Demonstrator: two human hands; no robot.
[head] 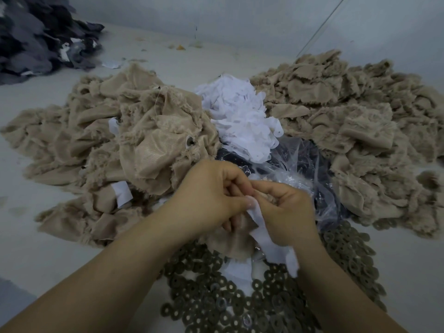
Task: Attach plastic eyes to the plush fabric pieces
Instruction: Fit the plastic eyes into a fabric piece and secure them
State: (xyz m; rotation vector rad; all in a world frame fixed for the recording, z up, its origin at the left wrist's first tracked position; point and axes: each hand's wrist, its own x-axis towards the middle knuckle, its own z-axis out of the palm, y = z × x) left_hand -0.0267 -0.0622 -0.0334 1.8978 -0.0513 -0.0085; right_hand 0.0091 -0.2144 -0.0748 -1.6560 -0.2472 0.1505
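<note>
My left hand (206, 195) and my right hand (286, 210) meet at the centre, fingers curled, pinching a tan plush piece (230, 239) together with a white fabric strip (271, 246) that hangs down below them. Whether a plastic eye sits between the fingertips is hidden. Behind my hands lies a clear plastic bag (300, 164) with dark plastic eyes inside. A heap of dark round washers (216, 296) spreads under my forearms. One tan piece in the left pile shows a fitted washer (191, 141).
A tan plush pile (108, 145) lies at left and another tan pile (348, 121) at right. White fabric cut-outs (240, 116) are heaped between them. Dark grey fabric scraps (36, 37) are stacked at the far left. The surface (60, 260) is pale grey.
</note>
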